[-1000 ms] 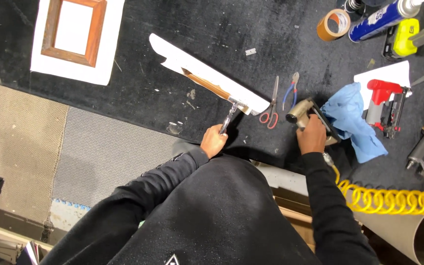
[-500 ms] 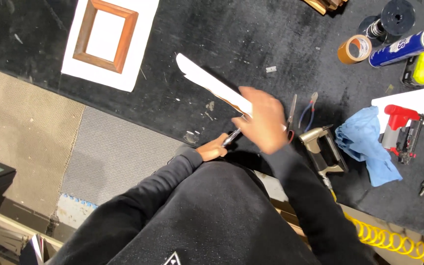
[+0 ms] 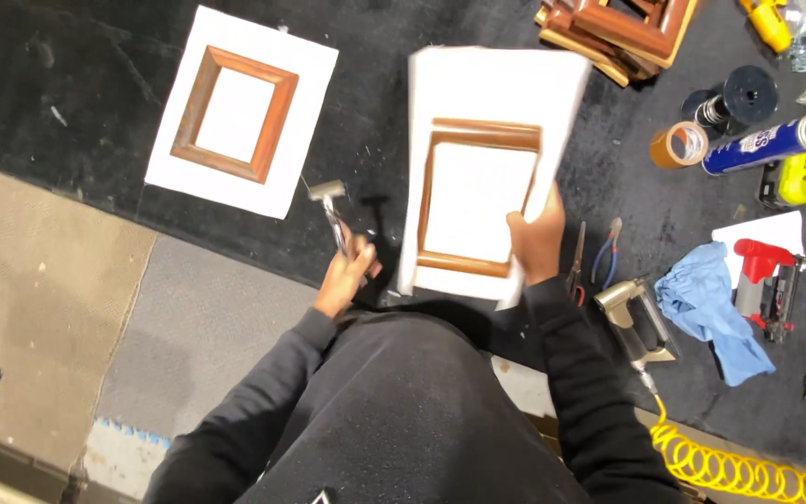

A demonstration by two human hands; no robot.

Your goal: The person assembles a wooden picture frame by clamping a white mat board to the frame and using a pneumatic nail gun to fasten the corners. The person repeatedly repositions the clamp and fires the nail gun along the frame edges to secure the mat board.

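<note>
Overhead view of a person in a dark long-sleeved top working at a bench covered with black cloth (image 3: 95,93). The right hand (image 3: 535,245) is closed on the right edge of a white board (image 3: 496,89), thumb on top and fingers hidden beneath, holding it with a brown wooden frame (image 3: 440,177) on its face; board and frame sit in the middle of the view, directly ahead of the person's chest, and whether the board lies flat on the cloth or is lifted off it cannot be told. The left hand (image 3: 345,275) is wrapped shut around the handle of a small metal hammer (image 3: 330,203), whose head points away from the body, just left of the board and apart from it. Farther left, well apart, a second white board (image 3: 235,187) lies flat on the cloth with another brown frame (image 3: 200,103) on it. Right of the held board lie scissors (image 3: 576,266) and blue-handled pliers (image 3: 606,252) side by side, then a metal air nailer (image 3: 634,322) joined to a coiled yellow hose (image 3: 748,467) that runs toward the lower right corner. Beside the nailer is a crumpled blue rag (image 3: 711,308), and beyond it a red and black tool (image 3: 769,280) on a white sheet. Along the upper right are a stack of wooden frames (image 3: 627,28), a black spool (image 3: 739,98), a roll of brown tape (image 3: 678,145) and a blue spray can (image 3: 767,145) lying on its side.
</note>
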